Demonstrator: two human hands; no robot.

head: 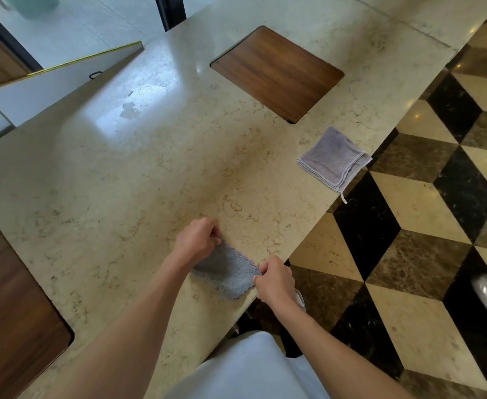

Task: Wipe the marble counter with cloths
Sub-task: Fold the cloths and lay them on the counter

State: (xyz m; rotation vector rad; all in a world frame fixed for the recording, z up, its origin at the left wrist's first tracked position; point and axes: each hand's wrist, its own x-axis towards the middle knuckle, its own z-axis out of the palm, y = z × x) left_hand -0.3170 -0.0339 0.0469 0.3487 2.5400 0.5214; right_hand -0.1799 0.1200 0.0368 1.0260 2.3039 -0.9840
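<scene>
Your left hand (197,240) and your right hand (275,279) are both pinched onto the same small grey-blue cloth (227,273), which lies flat on the marble bench (121,168) close to its near edge. The left hand grips the cloth's far left corner with fingers curled in; the right hand grips the corner on the opposite side, right at the bench edge, thumb and fingers closed on the scalloped hem. The cloth is stretched between the two hands, with its lower corner pointing back toward your body.

Beyond your right hand and well apart from it, a second cloth (334,159), lilac and folded into a square, sits on the bench with one corner hanging slightly over the edge and a small loop dangling. Farther out past both hands, a dark wooden panel (276,72) is set flush into the marble. Another wooden panel (12,306) lies to the left of your left forearm. Ahead of your left hand, a wet patch (128,108) shines on the stone. To the right of your right hand, below the bench, is the patterned floor (409,226).
</scene>
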